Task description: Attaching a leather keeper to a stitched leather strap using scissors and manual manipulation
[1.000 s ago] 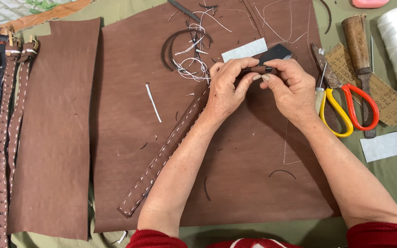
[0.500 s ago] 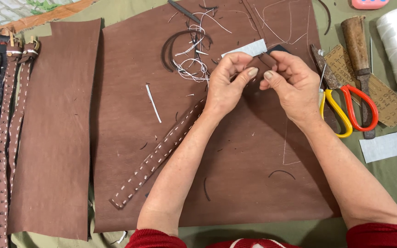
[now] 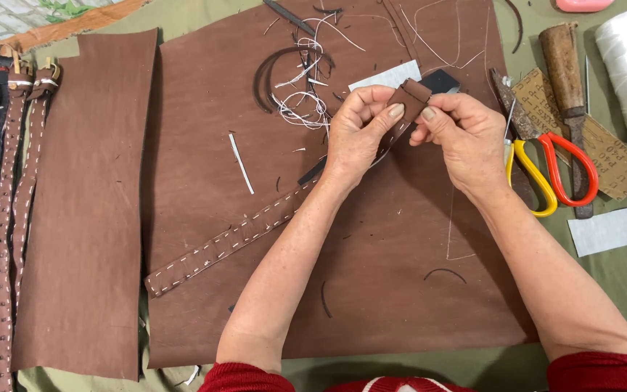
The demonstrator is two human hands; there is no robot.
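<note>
Both forearms reach up from red sleeves and converge, the left hand (image 3: 361, 134) with fingers curled and thumb pressed forward in a pinch, the right hand (image 3: 466, 134) facing it, thumb and forefinger closed, fingertips nearly meeting.

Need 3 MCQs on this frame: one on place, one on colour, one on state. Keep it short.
1. Where does the long brown stitched leather strap lie?
A. on the large brown leather sheet
B. on the green cloth
C. on the thread spool

2. What colours are the scissor handles?
A. both blue
B. one yellow, one red-orange
C. both black

3. What are the left hand and right hand doing?
A. resting flat
B. gripping the scissors
C. together pinching the strap's folded end

Answers: 1 A, the strap runs diagonally across the sheet. 2 B, yellow loop beside red-orange loop. 3 C, fingertips of both meet on the fold.
</note>
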